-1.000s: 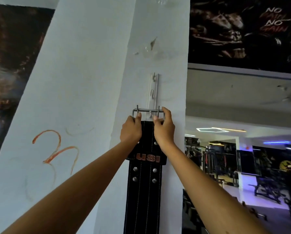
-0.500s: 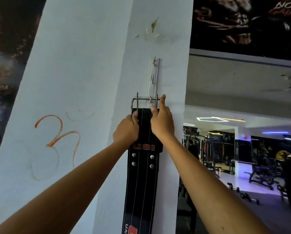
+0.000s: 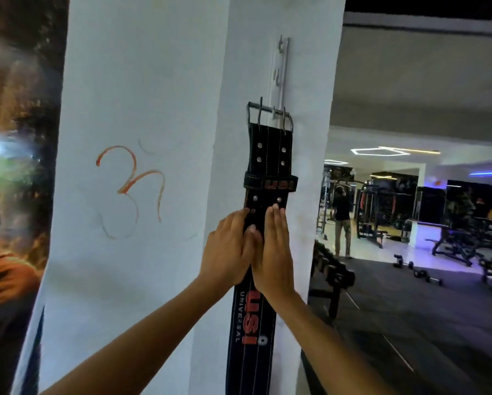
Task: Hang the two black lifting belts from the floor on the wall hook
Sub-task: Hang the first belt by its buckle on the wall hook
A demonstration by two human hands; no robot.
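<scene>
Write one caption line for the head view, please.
Black leather lifting belt hangs by its metal buckle on the white wall hook rail; both hands, left and right, rest flat on it.

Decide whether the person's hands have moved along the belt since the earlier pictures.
Yes. Both the left hand and right hand slid down from the buckle, now lying flat on the belt below its loop.

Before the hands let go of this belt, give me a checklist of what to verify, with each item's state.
1. Buckle over a peg of the hook rail: ok, the frame sits across the bottom peg.
2. Belt hanging straight down the pillar: ok.
3. Left hand and right hand flat on the strap, not gripping: ok.
4. Peg fully seated behind the buckle bar: cannot tell.
5. Second belt hung: not ok, only one shows on the rail.
</scene>
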